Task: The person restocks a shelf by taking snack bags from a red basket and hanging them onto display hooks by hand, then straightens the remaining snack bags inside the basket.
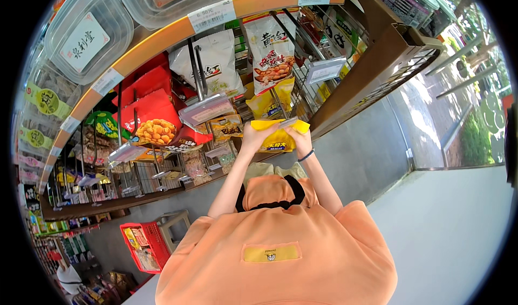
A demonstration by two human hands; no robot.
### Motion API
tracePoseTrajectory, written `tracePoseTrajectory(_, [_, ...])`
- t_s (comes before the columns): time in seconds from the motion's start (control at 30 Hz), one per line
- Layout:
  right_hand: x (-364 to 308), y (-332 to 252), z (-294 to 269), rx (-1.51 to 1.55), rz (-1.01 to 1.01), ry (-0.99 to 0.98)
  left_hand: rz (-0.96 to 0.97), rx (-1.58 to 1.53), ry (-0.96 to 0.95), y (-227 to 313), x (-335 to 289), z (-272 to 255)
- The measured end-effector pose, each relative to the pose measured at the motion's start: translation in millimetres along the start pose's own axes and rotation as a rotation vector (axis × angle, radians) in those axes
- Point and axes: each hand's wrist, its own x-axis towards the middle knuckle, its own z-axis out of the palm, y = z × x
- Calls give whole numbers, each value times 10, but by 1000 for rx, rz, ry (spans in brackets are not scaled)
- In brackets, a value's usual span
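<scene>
Both of my hands are closed on a yellow snack bag [278, 143] at the front of a shelf rack. My left hand [255, 136] pinches the left part of its top edge. My right hand [302, 141] grips the right part, with a dark band around that wrist. Between my hands, the small tag holder [288, 122] on a hook's end sits at the bag's top edge; whether the hook passes through the bag, I cannot tell. Just behind hangs another yellow bag [276, 101], below a white-and-red peanut bag [270, 51].
White bags [213, 62] and red bags [152, 116] hang on hooks to the left. Metal hooks with tag holders [208, 108] stick out toward me. Clear plastic tubs [89, 40] stand on the shelf above. A red basket [143, 245] with packages sits beside a stool [175, 226] at lower left.
</scene>
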Motion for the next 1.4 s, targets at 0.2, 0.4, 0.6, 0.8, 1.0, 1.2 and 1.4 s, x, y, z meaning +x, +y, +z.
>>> tracePoseTrajectory(0.2, [119, -17, 14, -11, -142, -31, 87, 4, 26, -24, 90, 28])
tracePoseTrajectory(0.4, [194, -48, -38, 15, -162, -46, 103, -96, 39, -10, 83, 114])
tracePoseTrajectory(0.6, [272, -85, 7, -66, -119, -33, 84, 2, 80, 56, 89, 110])
tracePoseTrajectory(0.8, [365, -133, 66, -46, -79, -34, -45, -69, 72, 35, 181, 58])
tracePoseTrajectory(1.0, [560, -203, 160, -162, -38, 46, 110, -117, 305, -46, 295, 155])
tracePoseTrajectory(1.2, [805, -115, 189, -88, -167, -22, 110, -307, 331, -59, 384, 170])
tracePoseTrajectory(1.4, [929, -210, 223, -141, -205, -81, 118, -310, 381, -74, 501, 167])
